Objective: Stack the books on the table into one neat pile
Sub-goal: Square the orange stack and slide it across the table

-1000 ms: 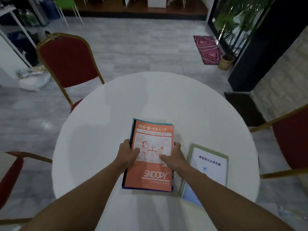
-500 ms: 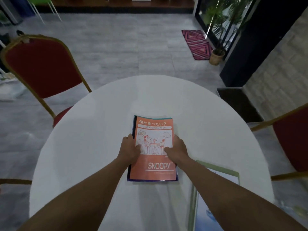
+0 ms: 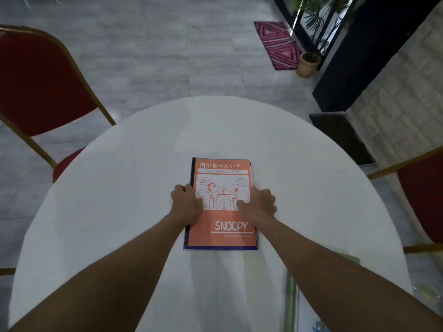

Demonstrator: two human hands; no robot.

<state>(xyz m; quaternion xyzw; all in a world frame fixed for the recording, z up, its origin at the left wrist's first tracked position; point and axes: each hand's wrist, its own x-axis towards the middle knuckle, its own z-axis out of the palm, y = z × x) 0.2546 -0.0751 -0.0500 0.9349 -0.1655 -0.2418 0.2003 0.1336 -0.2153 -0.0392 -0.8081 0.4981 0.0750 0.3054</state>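
i'm watching my left hand [image 3: 186, 204] and right hand [image 3: 258, 204] gripping the side edges of the orange snoopy-cover book pile [image 3: 221, 226], now slid toward the middle of the round white table [image 3: 119, 188], leaving the green-edged book [image 3: 291, 298] still unstacked near me.

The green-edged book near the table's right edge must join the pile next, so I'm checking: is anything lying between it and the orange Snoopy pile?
Nothing visible does. Between the green-edged book and the Snoopy pile there is only bare white table, crossed above by the right forearm. Both the left hand and right hand rest on the pile.
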